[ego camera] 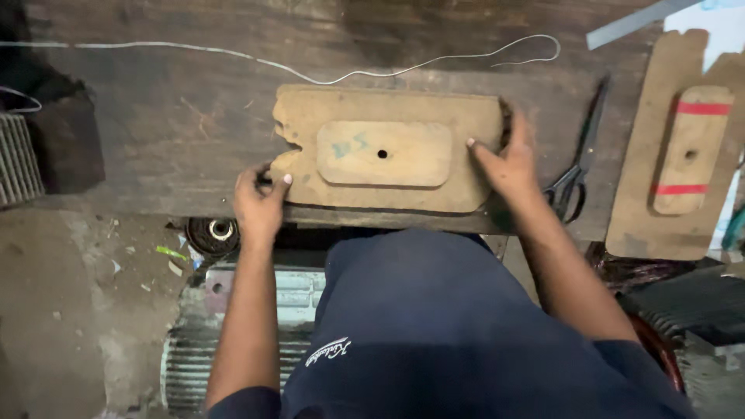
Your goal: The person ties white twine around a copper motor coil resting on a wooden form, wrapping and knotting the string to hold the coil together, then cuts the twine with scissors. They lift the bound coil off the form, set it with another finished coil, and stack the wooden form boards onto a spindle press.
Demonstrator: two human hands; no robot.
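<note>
While both our hands rest on the workbench point(155, 132), we count two wooden formers: one between them, one off to the right. Our left hand point(260, 203) curls its fingers round the near-left edge of the wooden former point(388, 147); our right hand point(504, 159) clasps its right end. That board lies flat at the bench's near edge, carrying one raised block with one hole. The second former point(675, 147) bears two red bands. One pair of scissors point(578, 159) lies between them, one thin wire point(310, 74) beyond.
</note>
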